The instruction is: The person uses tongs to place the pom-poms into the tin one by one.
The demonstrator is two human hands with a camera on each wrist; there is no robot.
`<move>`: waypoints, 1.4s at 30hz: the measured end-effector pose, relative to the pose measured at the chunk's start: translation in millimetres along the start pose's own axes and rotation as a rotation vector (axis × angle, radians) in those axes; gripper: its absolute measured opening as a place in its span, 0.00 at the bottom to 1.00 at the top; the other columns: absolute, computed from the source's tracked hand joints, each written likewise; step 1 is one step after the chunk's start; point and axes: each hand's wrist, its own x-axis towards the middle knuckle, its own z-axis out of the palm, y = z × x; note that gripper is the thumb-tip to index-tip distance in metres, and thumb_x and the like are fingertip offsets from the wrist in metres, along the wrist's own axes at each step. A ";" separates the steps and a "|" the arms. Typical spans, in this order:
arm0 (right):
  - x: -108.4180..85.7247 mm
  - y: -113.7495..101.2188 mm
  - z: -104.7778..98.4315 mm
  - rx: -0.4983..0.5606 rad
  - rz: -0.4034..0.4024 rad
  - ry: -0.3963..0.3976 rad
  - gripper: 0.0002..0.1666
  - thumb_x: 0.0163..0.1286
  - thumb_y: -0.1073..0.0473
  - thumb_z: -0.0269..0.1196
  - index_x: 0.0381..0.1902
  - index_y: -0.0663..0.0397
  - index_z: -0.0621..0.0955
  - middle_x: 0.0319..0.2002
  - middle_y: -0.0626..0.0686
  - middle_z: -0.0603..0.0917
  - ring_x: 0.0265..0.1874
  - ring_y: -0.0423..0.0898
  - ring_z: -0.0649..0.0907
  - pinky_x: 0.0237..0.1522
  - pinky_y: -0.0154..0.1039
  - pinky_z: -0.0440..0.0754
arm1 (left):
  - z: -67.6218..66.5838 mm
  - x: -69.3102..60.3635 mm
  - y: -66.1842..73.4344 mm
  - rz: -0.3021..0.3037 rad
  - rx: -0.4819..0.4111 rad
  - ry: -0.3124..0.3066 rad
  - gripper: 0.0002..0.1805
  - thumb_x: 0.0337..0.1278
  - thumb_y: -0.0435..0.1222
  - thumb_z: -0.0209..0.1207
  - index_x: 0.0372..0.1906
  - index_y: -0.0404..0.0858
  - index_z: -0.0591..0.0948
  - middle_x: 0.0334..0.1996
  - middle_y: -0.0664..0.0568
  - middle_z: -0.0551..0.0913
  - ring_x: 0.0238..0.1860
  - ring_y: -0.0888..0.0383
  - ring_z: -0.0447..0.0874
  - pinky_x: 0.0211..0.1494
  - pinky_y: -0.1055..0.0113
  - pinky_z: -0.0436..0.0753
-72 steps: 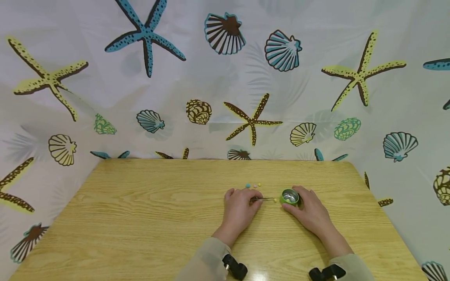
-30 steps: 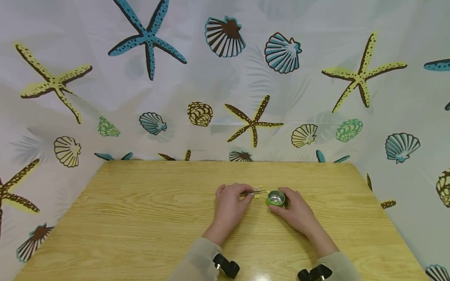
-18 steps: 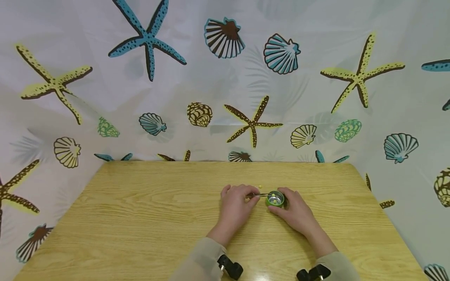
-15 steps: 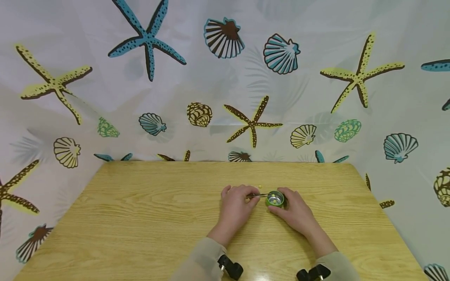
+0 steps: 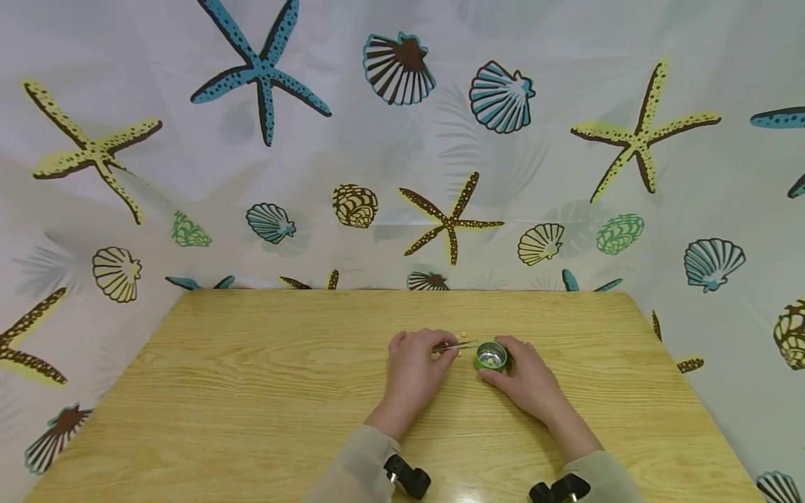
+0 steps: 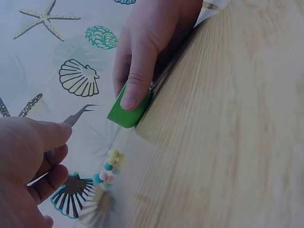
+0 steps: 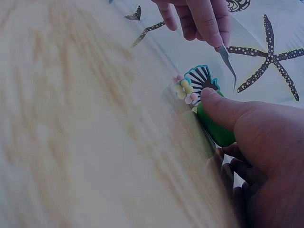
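My left hand [image 5: 415, 370] pinches a pair of metal tweezers [image 6: 78, 115] between thumb and fingers. The bent tips point toward the cup, stand slightly apart and have nothing visible between them. My right hand [image 5: 531, 377] holds a small green cup [image 5: 490, 358] upright on the table, thumb on the near side and fingers round the far side. Its inside is shiny metal, and a yellow bead [image 5: 490, 361] shows at the bottom. Loose beads lie close to the tweezers: yellow ones [image 7: 184, 89], blue ones [image 6: 97, 178] and pink ones [image 6: 103, 175]. In the head view my left hand hides most of them.
The wooden table [image 5: 283, 384] extends widely to the left and in front of the hands. Behind it hangs a white cloth [image 5: 390, 154] printed with shells and starfish. Each sleeve carries a black wrist camera [image 5: 407, 476].
The right hand and cup have shifted left since the first frame. Half a second ago the tweezer tips were over the cup with a yellow bead; now they are back left of it, without the bead.
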 end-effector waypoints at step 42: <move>0.5 1.6 -0.1 -0.008 0.020 -0.023 0.45 0.76 0.42 0.75 0.80 0.59 0.73 0.77 0.66 0.74 0.83 0.74 0.60 0.78 0.75 0.61 | -4.4 10.7 -52.7 -0.116 -0.055 0.081 0.05 0.72 0.38 0.74 0.48 0.45 0.93 0.46 0.53 0.94 0.52 0.50 0.92 0.78 0.33 0.63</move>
